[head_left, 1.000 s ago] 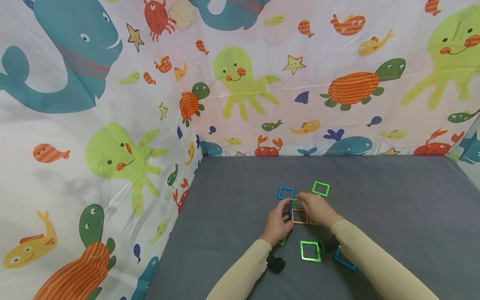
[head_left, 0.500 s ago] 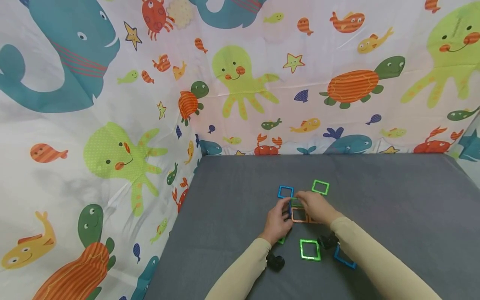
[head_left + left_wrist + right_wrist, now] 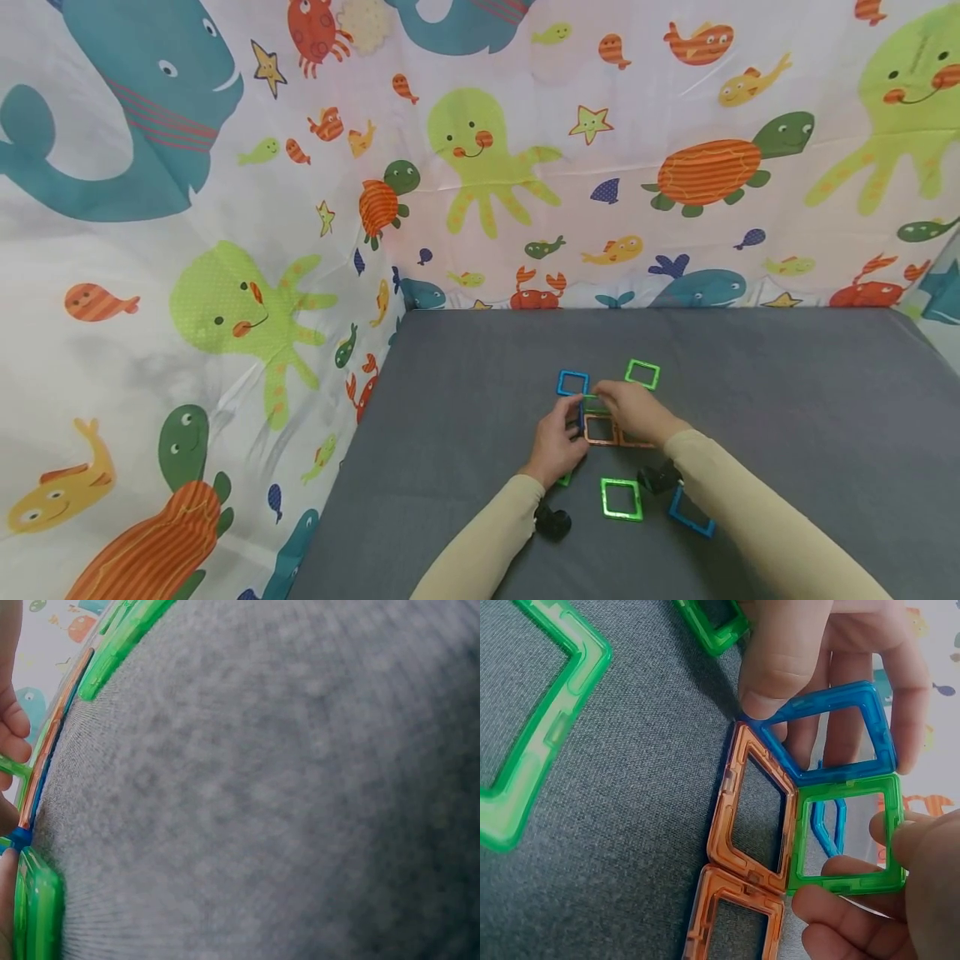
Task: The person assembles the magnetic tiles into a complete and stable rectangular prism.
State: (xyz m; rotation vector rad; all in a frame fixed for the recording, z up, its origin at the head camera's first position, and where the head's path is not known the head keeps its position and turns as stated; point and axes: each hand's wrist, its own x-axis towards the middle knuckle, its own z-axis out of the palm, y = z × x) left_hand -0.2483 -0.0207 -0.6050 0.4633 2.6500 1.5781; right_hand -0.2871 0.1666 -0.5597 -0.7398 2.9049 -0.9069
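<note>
In the right wrist view, the left hand (image 3: 784, 656) holds a blue square frame (image 3: 841, 777) upright, its thumb at one corner and fingers behind. The right hand (image 3: 930, 870) pinches the outer edge of a green square frame (image 3: 799, 832), also raised. These two frames touch along a corner edge. An orange square (image 3: 721, 802) lies flat against them, and a second orange square (image 3: 697, 922) adjoins it. From the head view, the left hand (image 3: 557, 442) is left of the group; the right hand (image 3: 637, 412) covers its right part.
Behind the hands lie a blue square (image 3: 573, 372) and a green square (image 3: 642, 362). Nearer are a green square (image 3: 621, 517) and a blue square (image 3: 692, 526) beside the right forearm. Another green piece (image 3: 564, 480) shows partly under the left hand. Patterned cloth hangs behind the grey surface (image 3: 450, 392).
</note>
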